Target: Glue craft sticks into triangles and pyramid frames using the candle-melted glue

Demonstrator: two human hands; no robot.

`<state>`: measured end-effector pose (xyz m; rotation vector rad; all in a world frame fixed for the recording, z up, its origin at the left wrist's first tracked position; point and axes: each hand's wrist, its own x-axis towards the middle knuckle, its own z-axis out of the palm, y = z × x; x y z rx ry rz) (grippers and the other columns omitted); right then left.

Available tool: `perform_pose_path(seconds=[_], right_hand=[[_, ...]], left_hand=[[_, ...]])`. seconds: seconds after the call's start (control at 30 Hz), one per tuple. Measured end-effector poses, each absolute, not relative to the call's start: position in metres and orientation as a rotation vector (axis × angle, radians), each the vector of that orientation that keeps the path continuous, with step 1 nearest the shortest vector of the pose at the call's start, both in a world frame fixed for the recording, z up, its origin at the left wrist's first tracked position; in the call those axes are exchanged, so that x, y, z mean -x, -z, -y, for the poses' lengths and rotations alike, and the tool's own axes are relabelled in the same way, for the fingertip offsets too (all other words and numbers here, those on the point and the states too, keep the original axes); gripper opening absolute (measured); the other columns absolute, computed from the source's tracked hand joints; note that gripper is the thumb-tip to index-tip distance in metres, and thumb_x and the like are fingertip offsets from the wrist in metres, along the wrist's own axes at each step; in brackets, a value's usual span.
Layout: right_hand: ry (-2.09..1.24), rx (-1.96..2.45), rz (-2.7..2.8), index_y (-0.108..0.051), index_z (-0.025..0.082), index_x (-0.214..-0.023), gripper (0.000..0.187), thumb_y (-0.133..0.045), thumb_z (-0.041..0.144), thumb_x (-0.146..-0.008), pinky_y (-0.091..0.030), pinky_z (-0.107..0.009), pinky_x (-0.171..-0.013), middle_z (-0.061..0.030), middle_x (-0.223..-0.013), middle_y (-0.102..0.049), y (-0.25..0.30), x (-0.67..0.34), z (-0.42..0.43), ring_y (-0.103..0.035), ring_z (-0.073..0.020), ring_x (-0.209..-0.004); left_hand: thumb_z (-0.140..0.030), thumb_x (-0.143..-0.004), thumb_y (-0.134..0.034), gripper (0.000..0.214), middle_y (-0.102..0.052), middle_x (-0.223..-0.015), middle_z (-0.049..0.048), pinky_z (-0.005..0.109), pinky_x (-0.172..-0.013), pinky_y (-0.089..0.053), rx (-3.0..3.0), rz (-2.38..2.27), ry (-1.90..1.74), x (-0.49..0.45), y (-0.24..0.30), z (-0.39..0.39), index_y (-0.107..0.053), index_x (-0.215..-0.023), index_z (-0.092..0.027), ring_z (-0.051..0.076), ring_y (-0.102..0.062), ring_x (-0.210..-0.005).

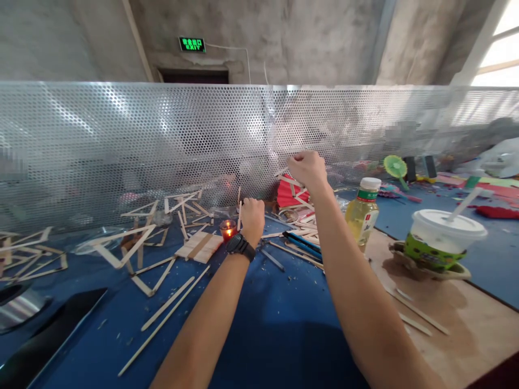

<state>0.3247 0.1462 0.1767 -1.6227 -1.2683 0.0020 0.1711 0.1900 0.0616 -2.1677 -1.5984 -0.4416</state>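
Note:
My left hand [253, 217], with a black watch [240, 247] on its wrist, is closed just right of a lit candle in a small red glass [228, 230]. An upright wooden craft stick [239, 216] shows at its fingers, and the hand appears to grip it. Higher up and to the right, my right hand [308, 168] is raised with its fingers pinched together. What they hold, if anything, is hidden. Behind and below that hand stand a red pleated paper piece [288, 193] and several loose sticks. A flat panel of sticks [199, 246] lies left of the candle.
Stick frames [125, 243] crowd the left side. A perforated metal screen [203, 124] closes off the back. At the right stand a drink bottle [364, 213] and a lidded cup with a straw [444, 237]. A blue utility knife [302, 244] lies near my right forearm.

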Motion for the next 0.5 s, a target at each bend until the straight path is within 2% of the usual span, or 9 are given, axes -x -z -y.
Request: perform_pose_path(seconds=[0.13, 0.33, 0.43, 0.5], right_hand=[[-0.024, 1.662, 1.248, -0.052, 0.022, -0.055, 0.022, -0.055, 0.021, -0.077, -0.038, -0.034, -0.067, -0.0048, -0.062, -0.052, -0.176, -0.325, -0.145, -0.048, -0.0191, -0.066], [0.0, 1.669, 1.231, -0.059, 0.021, -0.06, 0.018, -0.056, 0.024, -0.078, -0.042, -0.037, -0.073, -0.0075, -0.067, -0.058, -0.175, -0.327, -0.146, -0.054, -0.0221, -0.073], [-0.026, 1.699, 1.266, -0.063, 0.02, -0.064, 0.015, -0.058, 0.026, -0.077, -0.044, -0.037, -0.074, -0.0082, -0.067, -0.058, -0.171, -0.334, -0.153, -0.055, -0.0221, -0.073], [-0.076, 1.696, 1.357, -0.066, 0.02, -0.07, 0.012, -0.062, 0.03, -0.075, -0.046, -0.037, -0.075, -0.0072, -0.065, -0.058, -0.168, -0.339, -0.159, -0.056, -0.0217, -0.073]], left_hand=[[-0.007, -0.099, -0.046, 0.03, -0.071, -0.104, 0.0179, 0.036, -0.092, -0.05, 2.19, 1.592, 0.435, -0.167, -0.066, -0.191, -0.075, -0.106, -0.012, 0.03, -0.063, -0.111], [-0.006, -0.1, -0.038, 0.038, -0.073, -0.1, 0.0195, 0.035, -0.087, -0.051, 2.164, 1.646, 0.492, -0.163, -0.082, -0.189, -0.076, -0.108, -0.009, 0.029, -0.065, -0.108], [-0.011, -0.102, -0.041, 0.037, -0.074, -0.099, 0.0187, 0.033, -0.084, -0.049, 2.157, 1.67, 0.58, -0.155, -0.1, -0.187, -0.077, -0.106, -0.009, 0.028, -0.065, -0.103], [-0.018, -0.102, -0.047, 0.033, -0.076, -0.097, 0.0159, 0.034, -0.085, -0.048, 2.173, 1.644, 0.772, -0.148, -0.112, -0.186, -0.079, -0.102, -0.013, 0.025, -0.066, -0.096]])
